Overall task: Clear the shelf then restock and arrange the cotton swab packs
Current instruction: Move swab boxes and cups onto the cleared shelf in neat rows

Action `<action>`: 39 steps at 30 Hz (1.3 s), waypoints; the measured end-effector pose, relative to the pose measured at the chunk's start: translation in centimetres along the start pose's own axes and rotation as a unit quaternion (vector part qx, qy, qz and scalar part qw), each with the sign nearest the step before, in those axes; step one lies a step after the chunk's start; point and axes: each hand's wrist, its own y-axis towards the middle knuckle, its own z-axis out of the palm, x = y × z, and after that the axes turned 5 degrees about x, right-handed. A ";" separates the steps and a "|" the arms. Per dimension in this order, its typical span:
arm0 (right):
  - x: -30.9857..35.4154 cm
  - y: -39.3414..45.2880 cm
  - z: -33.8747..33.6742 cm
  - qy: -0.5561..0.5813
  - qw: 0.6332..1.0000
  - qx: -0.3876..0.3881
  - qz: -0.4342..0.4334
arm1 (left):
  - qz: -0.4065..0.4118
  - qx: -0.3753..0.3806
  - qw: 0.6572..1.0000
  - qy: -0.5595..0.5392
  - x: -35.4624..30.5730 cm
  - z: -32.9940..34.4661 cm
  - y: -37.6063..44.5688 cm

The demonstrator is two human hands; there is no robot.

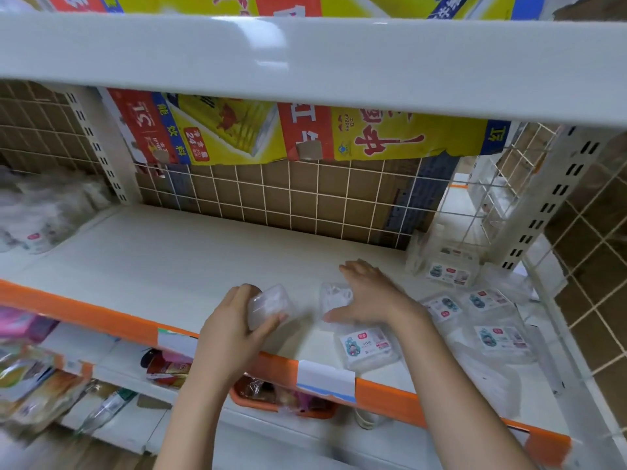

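Left hand (234,320): one clear pack (269,305) gripped above shelf (190,262). Right hand (368,295): fingers spread, laid on second pack (334,296).

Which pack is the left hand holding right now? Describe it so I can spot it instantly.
Find the white shelf with the orange front edge. Above its front middle, the left hand grips a clear cotton swab pack. Unlike the packs lying flat to the right, it is lifted and shows no printed label.
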 end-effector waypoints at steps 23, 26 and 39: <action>4.6 0.8 2.8 0.201 0.955 -0.218 0.000 | -0.012 0.000 1.000 -0.003 4.0 -2.9 4.2; 7.6 1.9 3.5 0.230 0.920 -0.317 -0.002 | 0.003 0.010 1.000 -0.017 5.9 -4.9 5.8; 19.1 6.9 4.6 0.323 0.848 -0.417 -0.058 | 0.074 0.018 0.996 -0.046 15.0 -12.6 11.2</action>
